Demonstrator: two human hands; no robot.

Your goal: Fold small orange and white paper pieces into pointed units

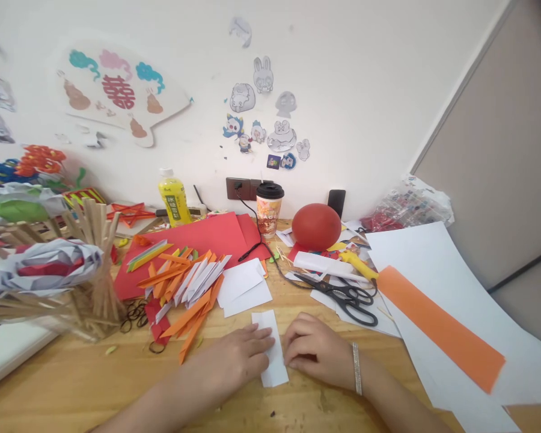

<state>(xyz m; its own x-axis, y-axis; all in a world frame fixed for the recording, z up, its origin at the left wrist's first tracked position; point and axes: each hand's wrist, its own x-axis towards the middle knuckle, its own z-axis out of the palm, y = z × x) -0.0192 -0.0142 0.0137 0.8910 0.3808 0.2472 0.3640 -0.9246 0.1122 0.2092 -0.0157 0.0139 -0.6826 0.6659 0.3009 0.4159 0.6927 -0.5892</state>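
Note:
A narrow white paper strip [276, 355] with crease lines lies on the wooden table, its length running away from me. My left hand [246, 353] rests flat on its left side, fingers spread over the paper. At the strip's right edge is my right hand [313, 349], its fingers curled and pressed together; whatever the fingertips hold, if anything, is hidden. A beaded bracelet [357, 368] circles my right wrist. Just beyond the strip lie white paper pieces [246, 285]. Folded orange and white strips [193, 291] are heaped to the left.
Black scissors [347, 297] lie behind my right hand. Large white sheets [419, 252] and an orange strip [442, 328] cover the right side. A lidded cup [268, 210], yellow bottle [174, 198] and red balloon [316, 227] stand behind. Wooden sticks [97, 264] are at left.

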